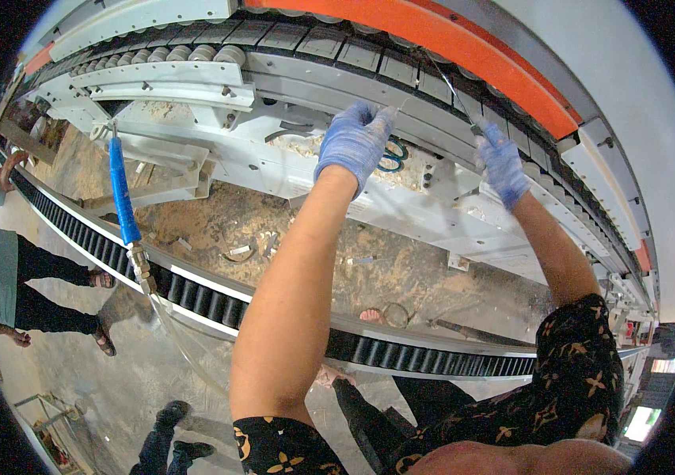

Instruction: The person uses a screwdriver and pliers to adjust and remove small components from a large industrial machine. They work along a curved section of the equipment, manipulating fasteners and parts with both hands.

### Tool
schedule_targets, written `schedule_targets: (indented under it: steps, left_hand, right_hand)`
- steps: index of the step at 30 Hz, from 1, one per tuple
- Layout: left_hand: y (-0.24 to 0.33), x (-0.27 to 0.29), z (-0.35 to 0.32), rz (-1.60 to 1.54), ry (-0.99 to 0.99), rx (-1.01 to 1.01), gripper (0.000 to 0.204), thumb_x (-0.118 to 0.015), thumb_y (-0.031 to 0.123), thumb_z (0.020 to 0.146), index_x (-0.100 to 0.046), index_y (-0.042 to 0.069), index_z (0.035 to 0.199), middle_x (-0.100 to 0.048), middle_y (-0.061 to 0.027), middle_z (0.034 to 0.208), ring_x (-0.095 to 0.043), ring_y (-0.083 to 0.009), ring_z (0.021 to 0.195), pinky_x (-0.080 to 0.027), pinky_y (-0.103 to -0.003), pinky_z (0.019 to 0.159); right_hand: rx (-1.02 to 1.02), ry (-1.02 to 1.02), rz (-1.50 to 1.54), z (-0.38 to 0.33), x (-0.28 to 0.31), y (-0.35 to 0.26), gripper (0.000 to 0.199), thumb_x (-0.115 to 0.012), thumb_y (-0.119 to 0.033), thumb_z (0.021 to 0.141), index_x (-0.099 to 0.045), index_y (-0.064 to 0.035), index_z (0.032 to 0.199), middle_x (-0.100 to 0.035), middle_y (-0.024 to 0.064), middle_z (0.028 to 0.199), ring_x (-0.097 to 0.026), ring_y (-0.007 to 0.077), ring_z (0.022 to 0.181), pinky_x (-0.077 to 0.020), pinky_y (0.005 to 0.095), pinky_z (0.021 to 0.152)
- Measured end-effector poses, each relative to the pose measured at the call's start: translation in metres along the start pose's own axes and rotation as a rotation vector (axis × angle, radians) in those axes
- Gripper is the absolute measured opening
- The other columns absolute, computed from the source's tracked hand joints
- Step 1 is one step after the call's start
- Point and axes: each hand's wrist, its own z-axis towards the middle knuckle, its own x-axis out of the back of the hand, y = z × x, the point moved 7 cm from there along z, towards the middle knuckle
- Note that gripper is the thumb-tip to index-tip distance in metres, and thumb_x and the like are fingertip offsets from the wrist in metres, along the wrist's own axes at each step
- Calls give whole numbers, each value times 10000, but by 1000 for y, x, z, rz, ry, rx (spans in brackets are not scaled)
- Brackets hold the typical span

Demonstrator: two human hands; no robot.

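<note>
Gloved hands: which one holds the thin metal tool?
The right hand: the thin metal tool slants up from its grip, while the left hand has none.

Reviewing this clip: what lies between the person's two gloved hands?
In the head view, a dark teal coil and pale shavings lie on the white machine frame between the left hand and right hand, the coil nearer the left.

The one view, a wide fisheye on the wearer's head, looks steeply down and forward — close over the left forearm (286, 293) and right forearm (557, 247) — taking in the white machine (230, 164) on the far side and concrete floor (119, 392) near left.
</note>
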Motion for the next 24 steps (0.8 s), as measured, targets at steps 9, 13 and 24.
schedule_targets:
  steps: [9,13,24]
  left_hand:
    - [-8,6,2,-30,68,-11,379,-582,353,801,-609,5,949,-632,-198,886,-596,-329,832,-448,-369,775]
    - [0,1,0,34,27,-14,354,-586,305,786,-602,14,988,-633,-189,896,-608,-302,849,-455,-357,784]
    - [2,10,-1,83,63,-45,372,-625,321,754,-614,20,971,-646,-156,904,-613,-280,831,-459,-346,776]
  right_hand:
    - [25,-13,-196,35,8,-33,334,-490,-130,877,-518,-99,1208,-572,88,849,-495,136,618,-454,289,590]
    - [99,-52,-299,48,12,-14,339,-489,-143,875,-521,-101,1210,-584,134,893,-525,172,658,-462,297,642]
    - [184,-168,-689,47,17,-50,375,-455,-155,860,-495,-77,1225,-556,218,1128,-521,361,1051,-400,375,922]
